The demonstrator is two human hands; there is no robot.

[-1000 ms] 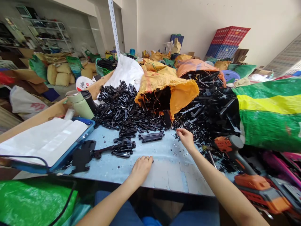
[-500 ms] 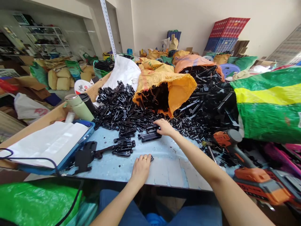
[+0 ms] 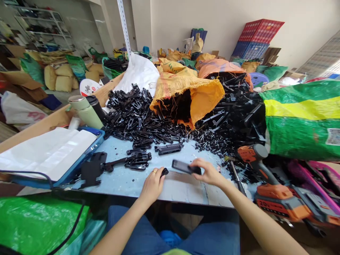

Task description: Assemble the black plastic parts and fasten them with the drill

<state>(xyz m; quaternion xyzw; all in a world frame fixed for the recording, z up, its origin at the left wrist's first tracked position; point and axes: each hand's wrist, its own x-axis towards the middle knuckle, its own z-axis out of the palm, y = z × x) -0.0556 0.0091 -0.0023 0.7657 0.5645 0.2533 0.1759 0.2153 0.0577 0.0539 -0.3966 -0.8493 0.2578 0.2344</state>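
Note:
My left hand (image 3: 153, 184), a ring on one finger, is closed on a small black part (image 3: 164, 172) near the table's front edge. To its right, my right hand (image 3: 208, 172) pinches one end of a long flat black bar (image 3: 182, 166), slightly blurred, which points left above the blue table. The two parts are apart. Just beyond the bar lies a short row of black bars (image 3: 169, 149). More black links (image 3: 138, 161) lie left of it, beside a black bracket (image 3: 92, 169) with an arm.
A large heap of black parts (image 3: 132, 117) spreads before an open orange sack (image 3: 207, 102). Small screws (image 3: 209, 140) lie at centre right. A cordless driver (image 3: 276, 191) rests at the right edge. At left are a blue tray (image 3: 99, 141) with paper and a green flask (image 3: 86, 111).
My right hand has come back from the heap's edge toward me, now holding a long black bar. My left hand has shifted slightly left and up with its small part. The view has shifted slightly.

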